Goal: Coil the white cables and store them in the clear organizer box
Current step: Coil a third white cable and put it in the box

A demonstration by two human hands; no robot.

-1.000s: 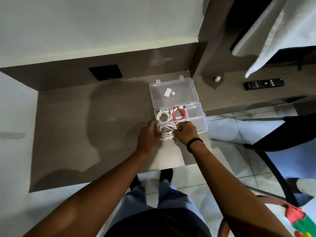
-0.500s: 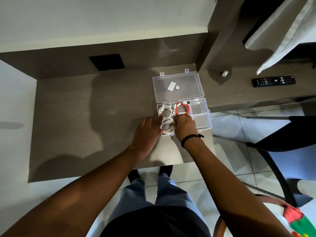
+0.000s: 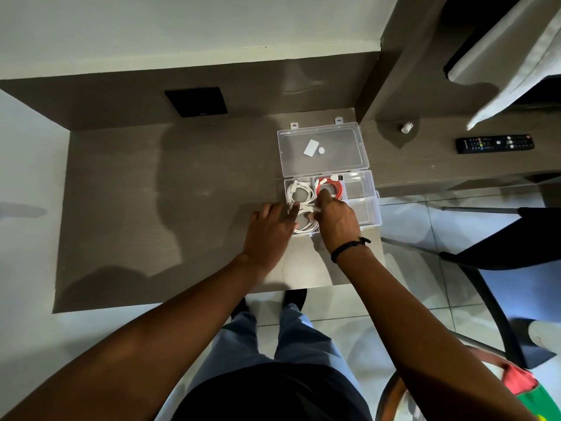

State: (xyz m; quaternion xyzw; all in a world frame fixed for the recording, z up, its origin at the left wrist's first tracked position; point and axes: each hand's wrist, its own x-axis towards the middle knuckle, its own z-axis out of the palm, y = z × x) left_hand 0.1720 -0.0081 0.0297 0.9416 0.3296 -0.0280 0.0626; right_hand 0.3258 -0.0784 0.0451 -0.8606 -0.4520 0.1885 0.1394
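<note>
— Where, then, lie the white cables [image 3: 300, 194]?
— Coiled inside clear organizer box [image 3: 368, 205], left compartments, on counter [image 3: 151, 208].
— And fingers?
— Left hand [image 3: 268, 230] spread, loosely pressing near coil; right hand [image 3: 335, 218] pinching cable end.

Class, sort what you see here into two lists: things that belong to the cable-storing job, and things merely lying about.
Belongs to the job:
white cables
clear organizer box
left hand
right hand

Just lying about:
remote control
small white bottle
black wall plate
red cable, already stored
</note>
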